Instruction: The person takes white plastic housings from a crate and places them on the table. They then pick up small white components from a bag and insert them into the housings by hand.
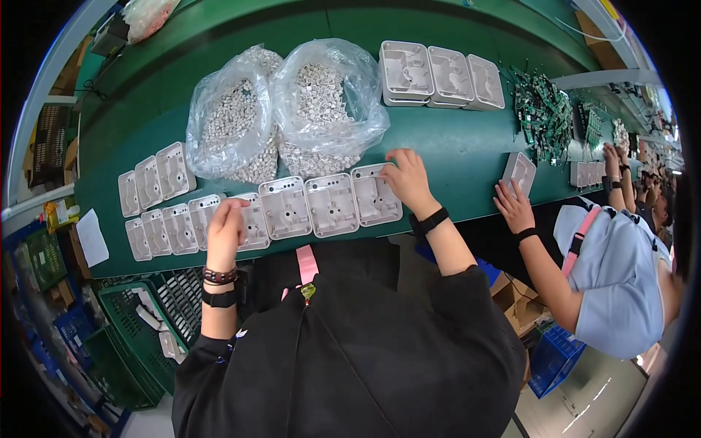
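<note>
Several light grey plastic housings [332, 208] stand in a row along the near edge of the green workbench, open side up. My left hand [227, 228] is over the middle of this row, its fingers bent together in a pinch; whatever they hold is hidden. At the row's right end, my right hand [410, 181] reaches over the last housing [377, 206] with fingers curled at its far rim. Anything between those fingertips is too small to make out. Beyond the row, two clear plastic bags [367, 125] lie open, full of small white parts [232, 117].
Stacked grey housings [409, 69] sit at the far right, and more housings [173, 171] stand at left. Green circuit boards [542, 117] are heaped farther right. A co-worker's hand [517, 210] touches another housing [520, 171]. Green crates [135, 314] stand below the bench at left.
</note>
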